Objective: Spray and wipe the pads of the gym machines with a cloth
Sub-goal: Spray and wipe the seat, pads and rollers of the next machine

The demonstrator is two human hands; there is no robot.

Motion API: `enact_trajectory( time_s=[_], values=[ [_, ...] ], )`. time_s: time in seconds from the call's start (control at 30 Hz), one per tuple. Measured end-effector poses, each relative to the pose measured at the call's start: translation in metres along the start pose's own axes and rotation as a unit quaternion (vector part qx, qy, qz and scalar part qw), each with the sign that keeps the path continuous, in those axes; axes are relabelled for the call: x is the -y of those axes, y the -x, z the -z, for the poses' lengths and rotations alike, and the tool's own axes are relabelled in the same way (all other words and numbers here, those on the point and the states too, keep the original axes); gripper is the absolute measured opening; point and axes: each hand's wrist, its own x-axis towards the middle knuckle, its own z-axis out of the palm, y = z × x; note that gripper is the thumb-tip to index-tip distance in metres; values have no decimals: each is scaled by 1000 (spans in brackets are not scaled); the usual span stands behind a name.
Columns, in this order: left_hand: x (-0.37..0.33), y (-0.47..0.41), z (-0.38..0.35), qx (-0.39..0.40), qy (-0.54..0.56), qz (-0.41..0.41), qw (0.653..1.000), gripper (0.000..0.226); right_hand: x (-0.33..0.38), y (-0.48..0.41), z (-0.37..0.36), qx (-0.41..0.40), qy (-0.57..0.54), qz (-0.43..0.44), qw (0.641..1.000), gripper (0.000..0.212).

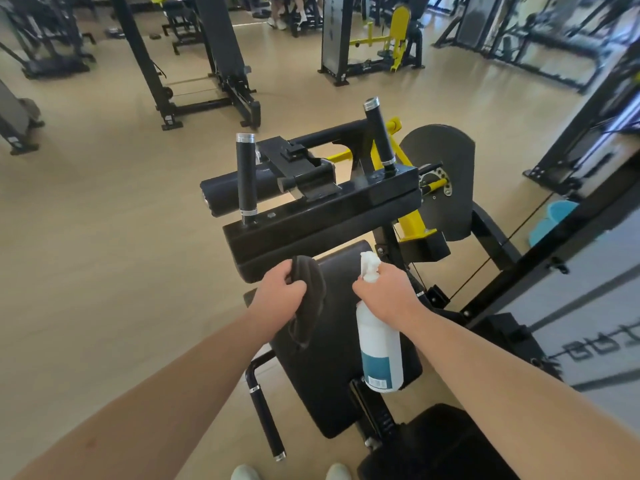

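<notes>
Head view: my left hand (282, 289) has its fingers (296, 288) curled tight round a dark cloth (310, 306), which hangs below them. My right hand (386, 292) grips the spray bottle (379, 344) at the neck, fingers wrapped at the trigger head, body hanging under them. The long pad (332, 386) lies straight below both hands, its long axis running away from me. The cross pad (311, 237) sits just beyond the fingertips, crosswise. Nozzle looks aimed at it and the right hand is nearer, so probably spray next. Can't tell if the cloth touches the pad. Smooth black vinyl. Tan floor (121, 237) left of the left fingers; other machines (214, 64) well beyond.
</notes>
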Motion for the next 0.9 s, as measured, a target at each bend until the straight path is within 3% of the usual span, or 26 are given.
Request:
enact_trajectory(
  time_s=[0.37, 0.6, 0.9],
  values=[
    [-38, -28, -45, 31, -5, 7, 999, 34, -26, -32, 40, -46, -8, -22, 999, 23],
    [-56, -43, -66, 36, -8, 19, 999, 31, -41, -60, 58, -41, -34, -42, 998, 37],
    [-69, -57, -85, 34, 2, 51, 998, 31, -55, -78, 78, -105, -76, -76, 989, 34]
  ],
)
